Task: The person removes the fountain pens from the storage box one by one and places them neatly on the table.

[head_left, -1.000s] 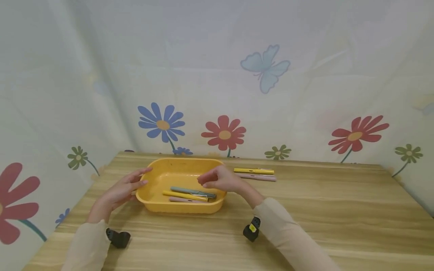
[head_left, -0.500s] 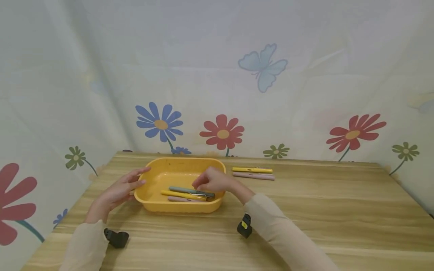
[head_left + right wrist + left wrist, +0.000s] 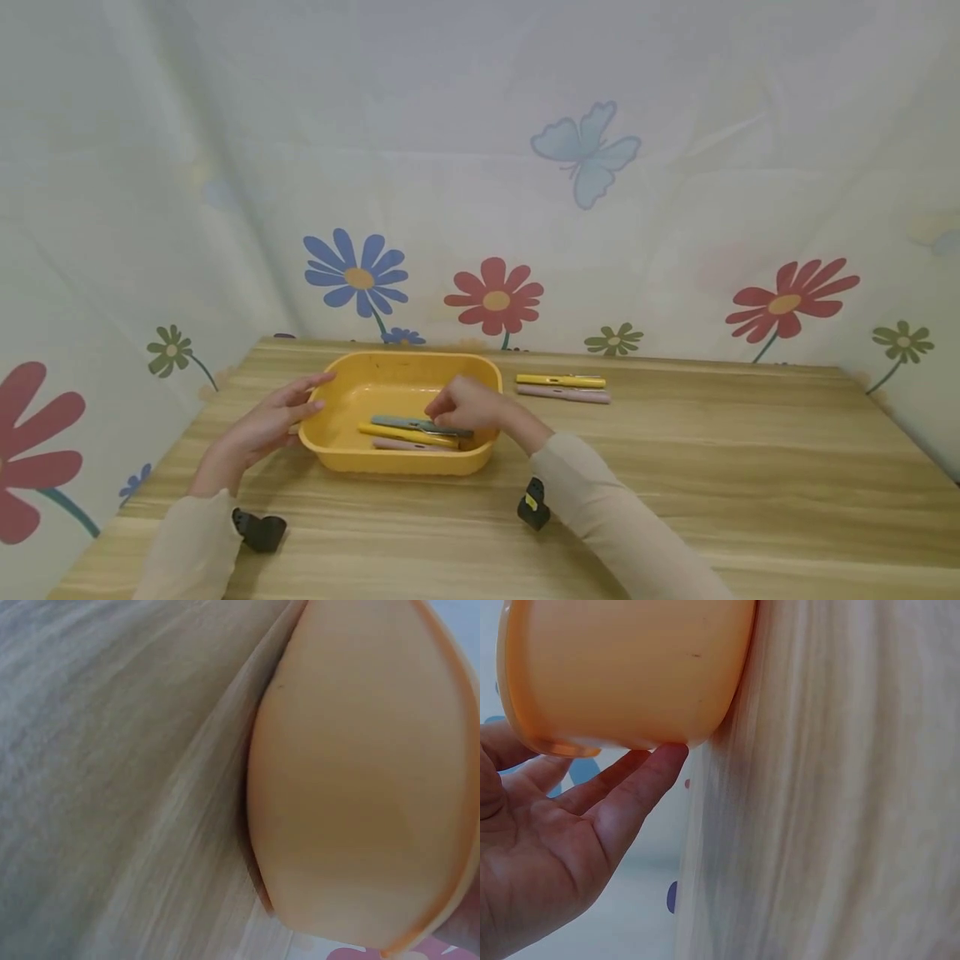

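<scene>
A yellow plastic tray (image 3: 405,461) sits on the table, with a teal pen (image 3: 397,422), a yellow pen (image 3: 390,431) and a pale pink pen (image 3: 408,445) inside, near its front wall. My left hand (image 3: 258,429) holds the tray's left end. In the left wrist view, fingertips of the left hand (image 3: 562,840) press the outer wall while another digit goes over the rim. My right hand (image 3: 468,406) reaches over the tray's right end, its curled fingers pinching the teal pen. In the right wrist view the tray wall (image 3: 360,780) hides nearly all of that hand.
On the table (image 3: 712,467), right of the tray, another yellow pen (image 3: 561,381) and another pale pink pen (image 3: 564,394) lie side by side. Behind the table's back edge hangs a curtain (image 3: 420,167) printed with flowers and a butterfly.
My right hand has moved left and down into the tray and taken hold of the teal pen, which has shifted slightly left. The left hand has stayed on the tray's end.
</scene>
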